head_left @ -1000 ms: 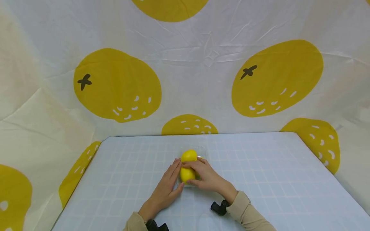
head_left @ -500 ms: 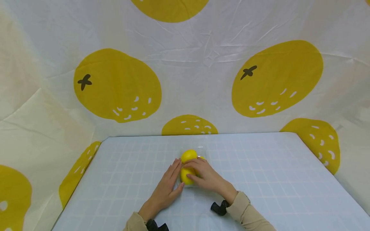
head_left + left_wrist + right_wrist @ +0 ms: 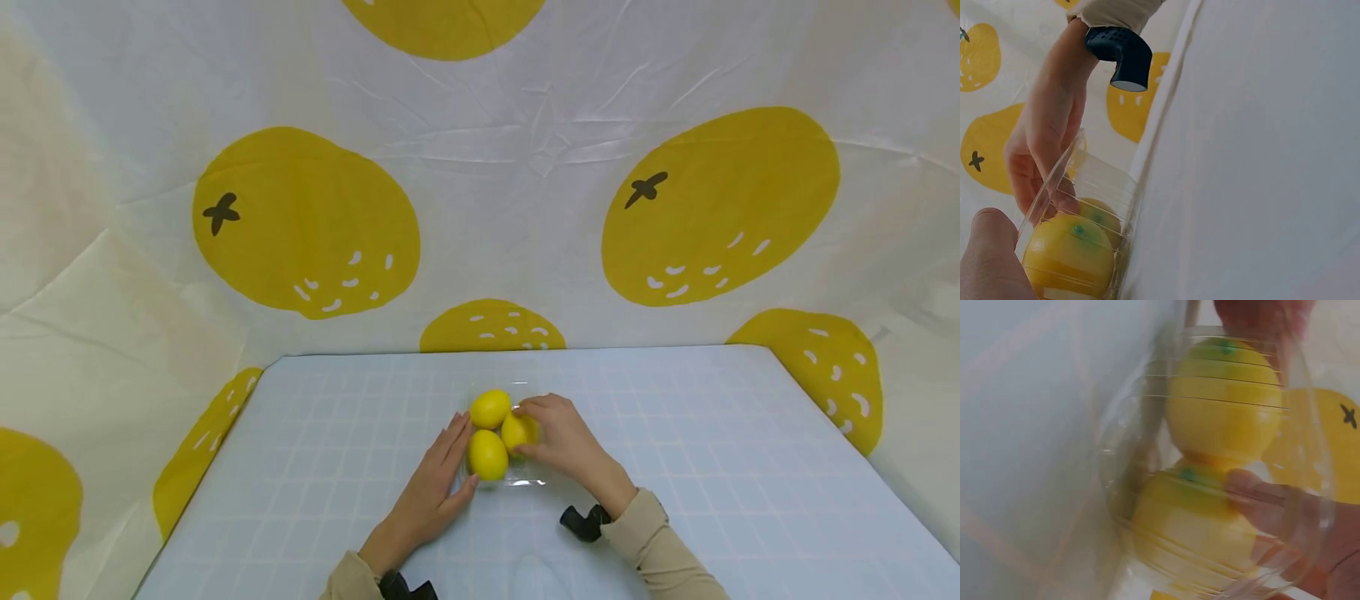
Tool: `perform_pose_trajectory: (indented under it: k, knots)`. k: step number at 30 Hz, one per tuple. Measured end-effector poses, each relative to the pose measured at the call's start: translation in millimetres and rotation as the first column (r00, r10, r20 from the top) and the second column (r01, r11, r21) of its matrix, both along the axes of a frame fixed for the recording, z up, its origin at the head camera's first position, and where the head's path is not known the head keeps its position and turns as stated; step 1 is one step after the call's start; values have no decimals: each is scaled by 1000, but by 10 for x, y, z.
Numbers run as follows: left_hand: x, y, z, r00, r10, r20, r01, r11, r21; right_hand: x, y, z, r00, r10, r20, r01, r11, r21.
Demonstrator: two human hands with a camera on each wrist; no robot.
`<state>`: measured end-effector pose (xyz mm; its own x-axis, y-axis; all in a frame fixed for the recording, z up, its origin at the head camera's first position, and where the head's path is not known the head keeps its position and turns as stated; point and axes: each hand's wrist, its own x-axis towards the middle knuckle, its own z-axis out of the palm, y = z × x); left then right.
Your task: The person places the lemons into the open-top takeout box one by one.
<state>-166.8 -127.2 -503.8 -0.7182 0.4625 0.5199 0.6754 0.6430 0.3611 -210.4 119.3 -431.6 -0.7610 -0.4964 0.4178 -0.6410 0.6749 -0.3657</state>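
Note:
Three yellow lemons sit in a clear plastic box: a far lemon (image 3: 490, 408), a near lemon (image 3: 487, 456) and a right-hand lemon (image 3: 519, 432). My right hand (image 3: 566, 442) reaches over the box's right side and holds the right-hand lemon between thumb and fingers. Through the clear wall in the right wrist view, the thumb (image 3: 1254, 494) lies against this lemon (image 3: 1185, 537). My left hand (image 3: 431, 487) rests along the left side of the box (image 3: 534, 482), its fingers straight and the thumb at the near corner. In the left wrist view, the near lemon (image 3: 1069, 253) shows a green tip.
A pale blue checked cloth covers the table (image 3: 675, 450). Behind it hangs a white curtain (image 3: 510, 208) printed with big yellow fruit. A black wrist camera (image 3: 585, 523) sits at the right cuff, low over the cloth.
My right hand has moved right, off the near lemon, and now holds the right-hand lemon, which was mostly hidden under it. The near lemon shows fully. The left hand has stayed in place.

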Motion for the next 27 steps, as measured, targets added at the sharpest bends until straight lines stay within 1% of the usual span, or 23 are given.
perform_pose_trajectory:
  k: [3, 6, 14, 21, 24, 27]
  knots:
    - [3, 4, 6, 1000, -1, -2, 1, 1000, 0, 8, 1, -8, 1000, -3, 17, 2, 998, 64]
    - [3, 7, 13, 1000, -4, -2, 4, 1000, 1, 16, -4, -24, 999, -11, 32, 8, 997, 80]
    - [-2, 7, 19, 1000, -12, 4, 12, 1000, 11, 21, -25, -75, 999, -15, 51, 11, 997, 77]
    - [-27, -6, 8, 1000, -12, 6, 12, 1000, 10, -3, -13, -66, 997, -2, 76, -4, 997, 74]
    - [-45, -14, 0, 1000, -14, 12, 14, 1000, 16, -24, 2, -55, 995, 15, 97, -21, 998, 56]
    - [-48, -22, -5, 999, -22, 28, 21, 999, 27, -2, 26, -34, 993, 25, 118, -28, 999, 24]
